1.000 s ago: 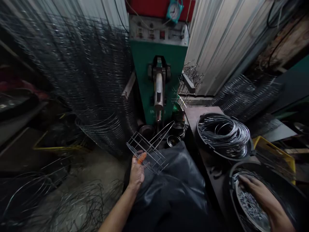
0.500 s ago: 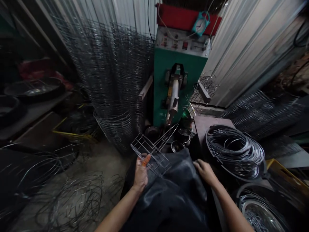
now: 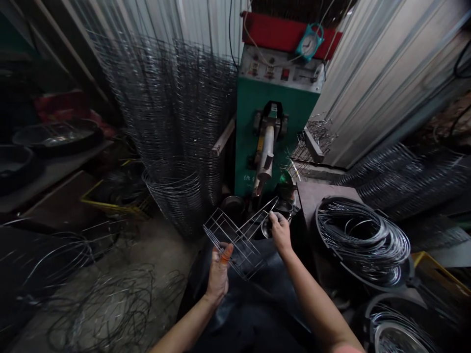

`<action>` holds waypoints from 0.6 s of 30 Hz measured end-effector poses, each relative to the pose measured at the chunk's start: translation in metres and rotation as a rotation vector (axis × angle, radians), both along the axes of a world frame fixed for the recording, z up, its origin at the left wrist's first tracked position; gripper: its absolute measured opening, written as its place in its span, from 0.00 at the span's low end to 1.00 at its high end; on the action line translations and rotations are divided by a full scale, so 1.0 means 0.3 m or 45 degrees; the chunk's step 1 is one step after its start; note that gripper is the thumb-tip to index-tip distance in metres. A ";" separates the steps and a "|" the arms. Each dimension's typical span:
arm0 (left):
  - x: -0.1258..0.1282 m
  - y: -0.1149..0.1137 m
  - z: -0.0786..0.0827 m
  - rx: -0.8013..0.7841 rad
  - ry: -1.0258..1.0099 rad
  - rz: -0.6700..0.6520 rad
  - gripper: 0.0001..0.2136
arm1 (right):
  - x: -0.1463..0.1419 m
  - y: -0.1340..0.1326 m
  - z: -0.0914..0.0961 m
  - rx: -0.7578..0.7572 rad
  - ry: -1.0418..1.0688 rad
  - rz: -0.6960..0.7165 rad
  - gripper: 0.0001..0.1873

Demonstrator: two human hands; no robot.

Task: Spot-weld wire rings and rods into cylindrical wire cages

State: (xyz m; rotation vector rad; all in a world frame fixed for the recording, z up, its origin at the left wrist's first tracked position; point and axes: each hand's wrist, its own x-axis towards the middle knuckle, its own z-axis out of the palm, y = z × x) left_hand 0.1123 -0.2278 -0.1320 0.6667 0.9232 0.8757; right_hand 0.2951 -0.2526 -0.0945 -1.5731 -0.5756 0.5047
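Note:
My left hand [image 3: 219, 274] grips the near end of a welded wire mesh frame [image 3: 235, 240], with an orange finger cover [image 3: 227, 252] on its thumb. The frame's long wires run up and to the right. My right hand [image 3: 280, 233] has come forward to the frame's far end, its curled fingers on the wires. Just behind those fingers sits a small steel bowl [image 3: 267, 230], partly hidden by the hand. A dark apron [image 3: 250, 318] covers my lap.
A green machine with a control panel [image 3: 274, 117] stands straight ahead, with several steel bowls at its base. Stacked wire mesh [image 3: 172, 122] rises at the left. Wire coils fill a black tub [image 3: 362, 240] on the right. Loose wire [image 3: 103, 304] lies on the floor.
My right hand has moved from the apron up to the far end of the wire frame. The frame and my left hand have shifted slightly, and the view has tilted a little.

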 end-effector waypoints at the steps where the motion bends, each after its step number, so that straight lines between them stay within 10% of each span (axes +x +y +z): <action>1: 0.000 0.002 -0.001 0.001 0.002 -0.001 0.16 | 0.002 0.005 -0.004 0.026 0.021 -0.009 0.19; 14: -0.037 0.040 -0.064 0.003 0.160 -0.141 0.19 | 0.012 0.061 -0.046 0.141 0.178 0.050 0.19; 18: -0.089 0.079 0.004 0.527 0.584 0.020 0.29 | 0.011 0.049 -0.041 0.102 0.140 0.065 0.19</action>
